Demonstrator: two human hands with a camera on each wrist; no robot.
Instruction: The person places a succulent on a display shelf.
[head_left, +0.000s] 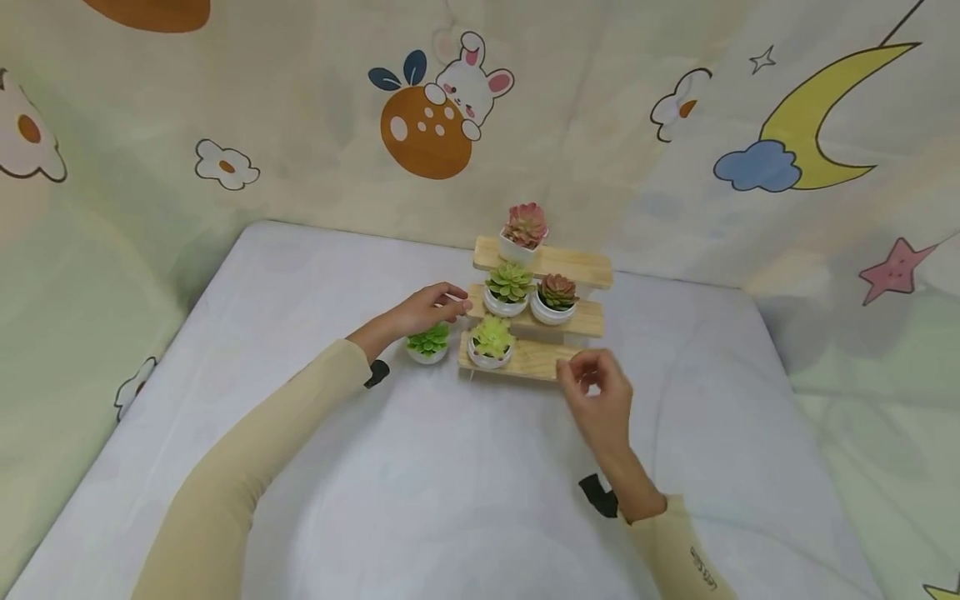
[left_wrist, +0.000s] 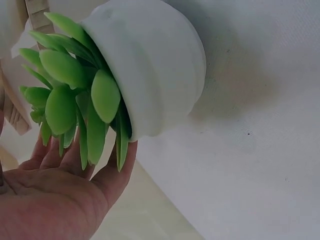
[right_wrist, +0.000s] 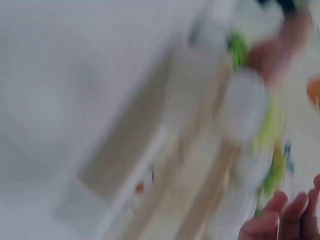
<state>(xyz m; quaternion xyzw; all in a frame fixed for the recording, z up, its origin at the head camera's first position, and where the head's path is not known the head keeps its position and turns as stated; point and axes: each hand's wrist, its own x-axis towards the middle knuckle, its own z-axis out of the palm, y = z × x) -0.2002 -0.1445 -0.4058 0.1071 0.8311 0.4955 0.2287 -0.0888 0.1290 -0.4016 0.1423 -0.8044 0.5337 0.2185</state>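
In the head view my left hand (head_left: 426, 308) is at the left end of a three-step wooden plant stand (head_left: 540, 358), fingertips by the middle step. Under that wrist, on the tabletop, sits a bright green succulent in a white pot (left_wrist: 155, 65); the left wrist view shows relaxed fingers behind its leaves. My right hand (head_left: 602, 396) hovers at the stand's lower right corner, fingers loosely bent and holding nothing. A yellow-green succulent (head_left: 492, 337) is on the bottom step. Green (head_left: 508, 283) and reddish (head_left: 557, 293) succulents share the middle step; a pink succulent (head_left: 525, 225) tops the stand.
A white-covered table (head_left: 420, 483) carries everything. Printed fabric (head_left: 315, 100) with a rabbit, flowers and a moon hangs behind and at the sides, close behind the stand. The right wrist view is blurred.
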